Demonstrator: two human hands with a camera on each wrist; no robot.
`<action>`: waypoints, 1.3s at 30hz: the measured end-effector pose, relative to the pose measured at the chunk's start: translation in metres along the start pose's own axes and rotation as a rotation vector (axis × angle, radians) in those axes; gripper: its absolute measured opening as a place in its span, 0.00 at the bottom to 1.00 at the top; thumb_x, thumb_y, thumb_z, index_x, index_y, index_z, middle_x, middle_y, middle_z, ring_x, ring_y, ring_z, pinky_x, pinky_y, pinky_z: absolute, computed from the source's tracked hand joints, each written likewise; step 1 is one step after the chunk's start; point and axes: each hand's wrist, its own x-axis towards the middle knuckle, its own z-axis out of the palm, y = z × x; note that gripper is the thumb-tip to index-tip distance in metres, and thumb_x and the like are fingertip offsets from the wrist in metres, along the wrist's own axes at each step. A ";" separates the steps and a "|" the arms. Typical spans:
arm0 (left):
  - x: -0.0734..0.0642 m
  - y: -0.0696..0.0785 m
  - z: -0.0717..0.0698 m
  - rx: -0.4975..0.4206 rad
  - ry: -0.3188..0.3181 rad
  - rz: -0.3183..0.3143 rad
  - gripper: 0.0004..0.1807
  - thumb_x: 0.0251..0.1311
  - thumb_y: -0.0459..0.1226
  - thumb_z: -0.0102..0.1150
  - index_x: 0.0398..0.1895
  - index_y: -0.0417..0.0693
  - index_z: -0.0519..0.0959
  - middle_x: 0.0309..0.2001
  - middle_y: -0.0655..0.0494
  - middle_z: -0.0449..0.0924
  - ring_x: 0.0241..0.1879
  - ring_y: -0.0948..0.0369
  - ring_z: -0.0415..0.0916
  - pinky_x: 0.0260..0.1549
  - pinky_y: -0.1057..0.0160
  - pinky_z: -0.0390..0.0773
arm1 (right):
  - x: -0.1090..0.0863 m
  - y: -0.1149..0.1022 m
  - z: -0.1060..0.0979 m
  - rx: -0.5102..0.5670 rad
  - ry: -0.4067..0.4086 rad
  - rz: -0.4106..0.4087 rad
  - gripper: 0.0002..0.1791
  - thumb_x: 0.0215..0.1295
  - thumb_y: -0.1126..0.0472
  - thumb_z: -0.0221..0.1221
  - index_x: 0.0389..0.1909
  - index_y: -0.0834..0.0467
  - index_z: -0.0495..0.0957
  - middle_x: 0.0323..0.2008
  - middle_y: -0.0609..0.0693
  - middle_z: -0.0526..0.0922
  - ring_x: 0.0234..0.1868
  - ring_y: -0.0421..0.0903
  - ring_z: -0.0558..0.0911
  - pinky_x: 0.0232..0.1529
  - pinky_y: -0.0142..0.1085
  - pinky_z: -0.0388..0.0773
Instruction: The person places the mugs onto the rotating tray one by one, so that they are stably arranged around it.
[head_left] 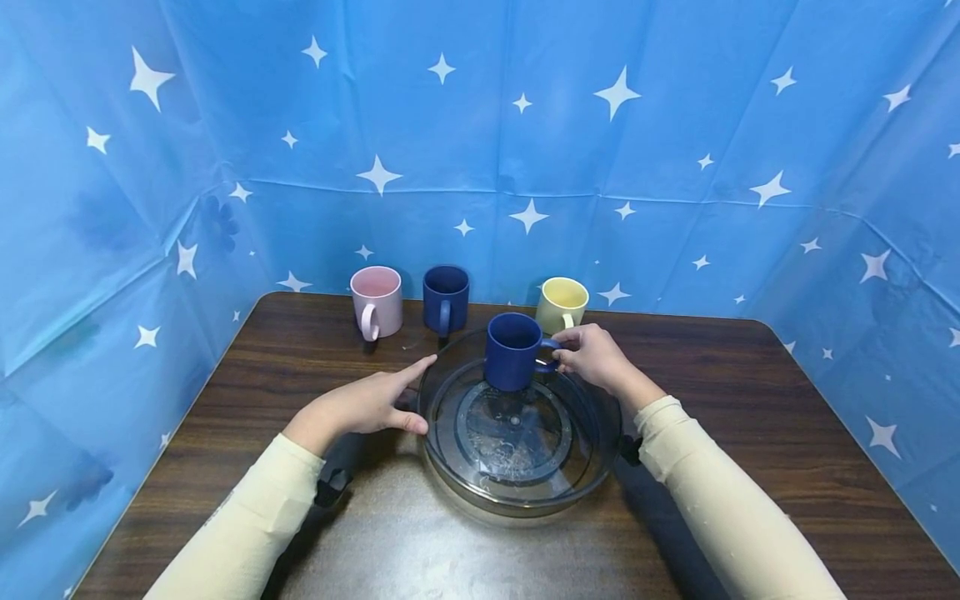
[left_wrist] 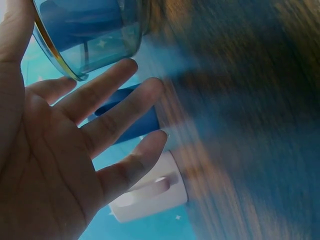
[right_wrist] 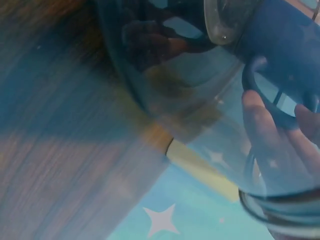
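A large clear round glass bowl stands on the table in the middle of the head view. My right hand pinches the handle of a dark blue mug, which is upright within the bowl's outline, toward its far side. Through the glass wall, the right wrist view shows fingertips at that mug's handle. My left hand is at the bowl's left side, fingers extended and spread, thumb near the rim. In the left wrist view its palm is bare.
Along the table's back edge stand a pink mug, a second dark blue mug and, behind the right hand, a yellow mug. A blue curtain with white stars rises behind the brown wooden table.
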 end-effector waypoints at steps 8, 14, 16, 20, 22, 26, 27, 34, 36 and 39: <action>0.000 -0.001 0.001 0.005 0.002 0.014 0.54 0.64 0.51 0.66 0.83 0.47 0.43 0.69 0.33 0.69 0.67 0.41 0.70 0.66 0.39 0.66 | -0.004 0.001 -0.015 0.079 -0.018 0.014 0.17 0.76 0.69 0.55 0.59 0.74 0.77 0.50 0.69 0.83 0.45 0.57 0.88 0.50 0.48 0.83; -0.001 -0.001 0.001 0.011 0.006 0.016 0.54 0.64 0.50 0.66 0.83 0.47 0.43 0.68 0.33 0.70 0.67 0.41 0.71 0.66 0.40 0.66 | 0.002 0.003 -0.037 0.034 0.090 0.060 0.15 0.75 0.63 0.57 0.51 0.73 0.81 0.41 0.64 0.87 0.34 0.50 0.88 0.38 0.39 0.85; -0.001 -0.001 0.001 0.011 0.005 0.011 0.54 0.64 0.51 0.66 0.83 0.48 0.43 0.68 0.34 0.70 0.67 0.42 0.70 0.66 0.40 0.66 | 0.006 0.005 -0.043 -0.010 0.111 0.102 0.16 0.75 0.62 0.58 0.49 0.73 0.82 0.38 0.63 0.88 0.29 0.45 0.87 0.34 0.36 0.84; -0.002 0.000 0.001 0.012 0.002 0.010 0.54 0.64 0.51 0.66 0.83 0.49 0.42 0.68 0.34 0.70 0.67 0.42 0.70 0.66 0.40 0.66 | 0.015 0.011 -0.048 -0.045 0.071 0.174 0.18 0.75 0.60 0.59 0.50 0.74 0.82 0.35 0.62 0.88 0.25 0.40 0.85 0.36 0.41 0.85; -0.002 0.000 0.001 0.006 -0.001 0.002 0.54 0.64 0.51 0.66 0.83 0.50 0.42 0.69 0.35 0.70 0.67 0.42 0.70 0.66 0.40 0.65 | 0.019 0.014 -0.048 -0.045 0.037 0.183 0.19 0.74 0.60 0.60 0.50 0.75 0.82 0.33 0.61 0.87 0.24 0.40 0.85 0.38 0.44 0.86; -0.002 -0.001 0.001 -0.004 -0.005 -0.006 0.55 0.63 0.52 0.66 0.83 0.52 0.41 0.69 0.36 0.69 0.67 0.43 0.70 0.66 0.40 0.65 | 0.027 0.015 -0.042 -0.064 -0.007 0.161 0.20 0.74 0.57 0.61 0.50 0.73 0.83 0.31 0.59 0.87 0.26 0.43 0.84 0.34 0.39 0.84; -0.002 -0.002 0.001 -0.004 -0.006 -0.004 0.55 0.63 0.52 0.66 0.83 0.52 0.41 0.69 0.36 0.69 0.67 0.43 0.70 0.66 0.40 0.65 | 0.028 0.014 -0.040 -0.076 -0.010 0.153 0.20 0.74 0.56 0.61 0.49 0.72 0.83 0.31 0.59 0.87 0.27 0.44 0.85 0.32 0.37 0.83; -0.002 -0.003 0.001 0.003 -0.001 0.000 0.56 0.62 0.52 0.67 0.83 0.51 0.41 0.69 0.36 0.70 0.67 0.44 0.71 0.66 0.41 0.66 | 0.037 0.014 -0.027 -0.151 -0.014 0.107 0.17 0.73 0.57 0.61 0.39 0.70 0.86 0.25 0.58 0.85 0.25 0.45 0.82 0.25 0.30 0.77; -0.002 -0.003 0.001 0.007 -0.002 0.004 0.56 0.63 0.51 0.67 0.83 0.51 0.41 0.69 0.37 0.70 0.67 0.43 0.70 0.66 0.41 0.66 | 0.039 0.017 -0.026 -0.145 -0.017 0.108 0.16 0.74 0.58 0.61 0.38 0.69 0.85 0.23 0.55 0.83 0.23 0.41 0.79 0.25 0.29 0.76; -0.003 -0.003 0.002 0.007 -0.005 -0.002 0.56 0.63 0.51 0.67 0.83 0.51 0.41 0.70 0.37 0.69 0.68 0.43 0.69 0.67 0.40 0.65 | 0.041 0.021 -0.027 -0.102 -0.038 0.120 0.14 0.75 0.61 0.59 0.39 0.70 0.83 0.22 0.51 0.81 0.22 0.38 0.77 0.24 0.29 0.76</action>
